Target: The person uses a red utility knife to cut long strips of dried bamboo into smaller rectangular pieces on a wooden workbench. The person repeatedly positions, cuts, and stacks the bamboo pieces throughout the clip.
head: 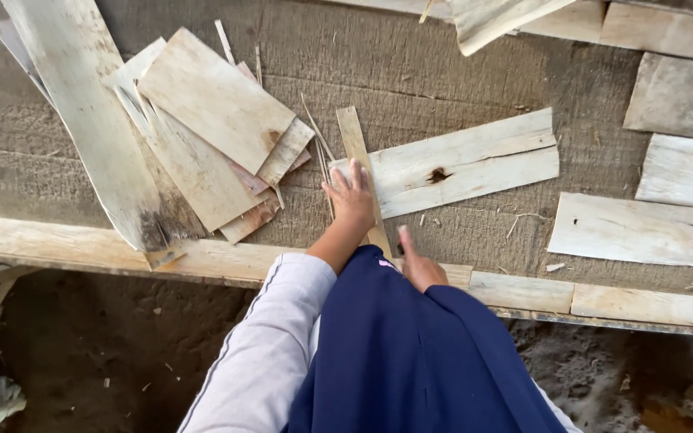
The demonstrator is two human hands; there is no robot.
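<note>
One hand point(352, 196) on thin veneer strip point(360, 168)

Pale lilac long sleeve point(270, 345) with thin dark stripe; navy blue cloth point(411, 353) draped in front.

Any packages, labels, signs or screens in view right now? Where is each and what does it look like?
None in view: no package, label, sign or screen.
Only pale wood veneer sheets lie on the grey work surface.
The left hand rests on a narrow veneer strip; the right hand is at the wooden frame edge.
</note>
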